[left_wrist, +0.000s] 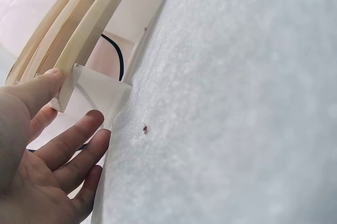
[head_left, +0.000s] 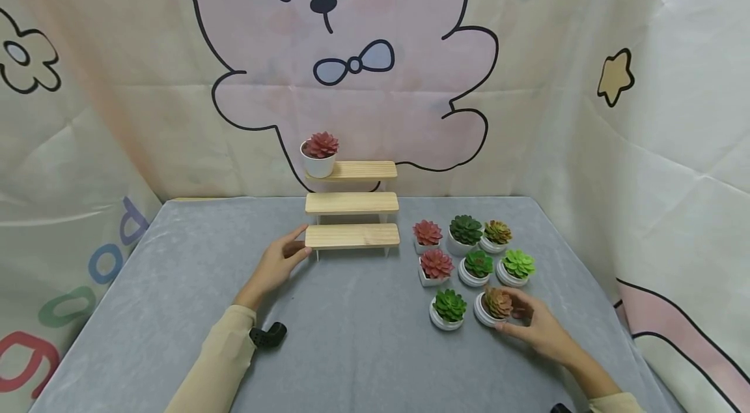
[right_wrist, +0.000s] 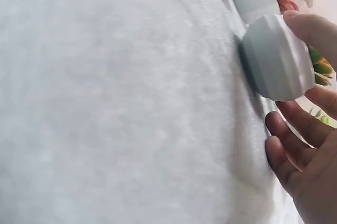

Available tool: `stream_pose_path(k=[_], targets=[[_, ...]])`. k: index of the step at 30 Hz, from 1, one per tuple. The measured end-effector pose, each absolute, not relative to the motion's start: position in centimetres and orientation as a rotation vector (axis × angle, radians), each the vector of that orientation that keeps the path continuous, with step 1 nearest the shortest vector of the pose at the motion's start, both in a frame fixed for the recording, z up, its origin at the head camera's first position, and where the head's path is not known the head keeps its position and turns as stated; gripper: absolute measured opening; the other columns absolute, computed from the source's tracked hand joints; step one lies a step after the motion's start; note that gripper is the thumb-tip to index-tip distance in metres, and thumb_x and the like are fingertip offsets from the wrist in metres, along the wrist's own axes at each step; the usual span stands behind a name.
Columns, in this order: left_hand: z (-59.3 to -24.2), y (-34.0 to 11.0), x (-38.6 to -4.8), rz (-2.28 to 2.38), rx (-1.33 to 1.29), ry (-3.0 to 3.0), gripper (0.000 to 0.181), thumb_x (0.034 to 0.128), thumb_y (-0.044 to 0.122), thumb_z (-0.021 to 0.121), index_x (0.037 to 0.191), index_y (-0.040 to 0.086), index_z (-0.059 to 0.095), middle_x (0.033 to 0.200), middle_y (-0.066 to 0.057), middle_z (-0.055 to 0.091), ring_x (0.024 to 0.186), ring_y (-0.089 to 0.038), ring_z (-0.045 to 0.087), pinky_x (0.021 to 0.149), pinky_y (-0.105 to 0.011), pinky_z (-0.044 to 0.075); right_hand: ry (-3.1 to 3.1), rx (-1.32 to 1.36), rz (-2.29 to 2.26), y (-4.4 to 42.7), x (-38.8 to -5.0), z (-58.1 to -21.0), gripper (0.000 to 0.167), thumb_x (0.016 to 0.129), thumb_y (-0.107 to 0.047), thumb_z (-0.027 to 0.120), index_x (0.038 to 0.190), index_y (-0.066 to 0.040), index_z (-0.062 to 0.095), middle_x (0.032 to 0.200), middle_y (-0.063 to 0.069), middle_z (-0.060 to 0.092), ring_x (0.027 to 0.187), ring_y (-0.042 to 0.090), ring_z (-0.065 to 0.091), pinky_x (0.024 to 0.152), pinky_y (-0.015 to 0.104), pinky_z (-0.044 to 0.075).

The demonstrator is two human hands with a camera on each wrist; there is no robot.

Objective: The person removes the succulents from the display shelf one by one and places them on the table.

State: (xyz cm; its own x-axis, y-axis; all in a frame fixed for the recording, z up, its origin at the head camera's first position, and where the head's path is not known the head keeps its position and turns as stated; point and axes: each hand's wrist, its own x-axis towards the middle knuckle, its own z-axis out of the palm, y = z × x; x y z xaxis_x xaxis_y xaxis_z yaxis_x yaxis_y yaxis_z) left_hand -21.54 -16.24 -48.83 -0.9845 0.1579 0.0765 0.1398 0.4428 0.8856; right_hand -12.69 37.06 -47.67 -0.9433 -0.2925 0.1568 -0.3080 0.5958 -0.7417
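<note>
My left hand [head_left: 277, 268] pinches the left end of the lowest board of a three-step wooden display stand [head_left: 351, 237]. In the left wrist view the thumb lies on that board [left_wrist: 89, 29], and the other fingers spread beside the white support [left_wrist: 100, 90]. A red succulent in a round white pot [head_left: 319, 165] stands at the left of the top step. On the right, my right hand [head_left: 541, 329] holds an orange-brown potted succulent [head_left: 497, 303] between thumb and fingers. Its ribbed white pot [right_wrist: 276, 58] appears in the right wrist view, at the table surface.
Several potted succulents stand behind and left of the right hand, among them a red one [head_left: 436, 264], a dark green one [head_left: 465, 230], a bright green one [head_left: 518, 264] and a green one [head_left: 449, 306]. A grey cloth [head_left: 363, 335] covers the table; printed curtains [head_left: 586, 139] surround it.
</note>
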Motion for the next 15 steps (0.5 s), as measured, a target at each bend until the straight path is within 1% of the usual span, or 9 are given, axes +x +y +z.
stream_pose_path(k=[2,8,9,11,15], targets=[[-48.8,-16.2,-21.5,1.621,0.277,2.654,0.062,0.102,0.024,0.062,0.157,0.009,0.038,0.134,-0.027,0.064,0.122,-0.041,0.065,0.1,-0.056,0.052,-2.779,0.531,1.298,37.2,-12.7,-47.3,0.059,0.082,-0.007,0.082,0.135,0.003,0.057,0.119,-0.012,0.066,0.104,-0.011,0.057,0.079,0.022,0.055],[-48.8,-16.1,-21.6,1.624,0.284,2.657,0.061,0.102,0.022,0.062,0.157,0.009,0.038,0.133,-0.028,0.064,0.121,-0.041,0.065,0.1,-0.056,0.052,-2.782,0.526,1.223,37.2,-12.8,-45.0,0.056,0.087,-0.008,0.078,0.138,0.0,0.056,0.124,-0.002,0.067,0.106,-0.006,0.058,0.079,0.026,0.054],[-48.8,-16.1,-21.6,1.624,0.286,2.659,0.061,0.102,0.022,0.062,0.157,0.008,0.038,0.133,-0.028,0.064,0.121,-0.041,0.065,0.1,-0.056,0.052,-2.786,0.526,1.216,37.2,-12.9,-44.6,0.055,0.088,-0.009,0.077,0.138,-0.001,0.056,0.125,-0.005,0.066,0.106,-0.006,0.058,0.079,0.026,0.054],[-48.8,-16.1,-21.6,1.634,0.288,2.658,0.061,0.1019,0.021,0.063,0.156,0.008,0.039,0.133,-0.028,0.064,0.121,-0.042,0.065,0.1,-0.057,0.052,-2.786,0.541,1.192,37.1,-13.0,-43.7,0.055,0.088,-0.009,0.077,0.139,-0.003,0.056,0.125,-0.014,0.064,0.107,-0.005,0.058,0.08,0.027,0.054],[-48.9,-16.1,-21.5,1.637,0.294,2.662,0.06,0.1017,0.02,0.063,0.156,0.007,0.039,0.133,-0.029,0.064,0.121,-0.042,0.065,0.1,-0.057,0.052,-2.758,0.602,1.16,36.6,-13.6,-42.1,0.055,0.089,-0.006,0.075,0.14,-0.007,0.056,0.125,-0.028,0.057,0.111,-0.007,0.056,0.082,0.025,0.053]])
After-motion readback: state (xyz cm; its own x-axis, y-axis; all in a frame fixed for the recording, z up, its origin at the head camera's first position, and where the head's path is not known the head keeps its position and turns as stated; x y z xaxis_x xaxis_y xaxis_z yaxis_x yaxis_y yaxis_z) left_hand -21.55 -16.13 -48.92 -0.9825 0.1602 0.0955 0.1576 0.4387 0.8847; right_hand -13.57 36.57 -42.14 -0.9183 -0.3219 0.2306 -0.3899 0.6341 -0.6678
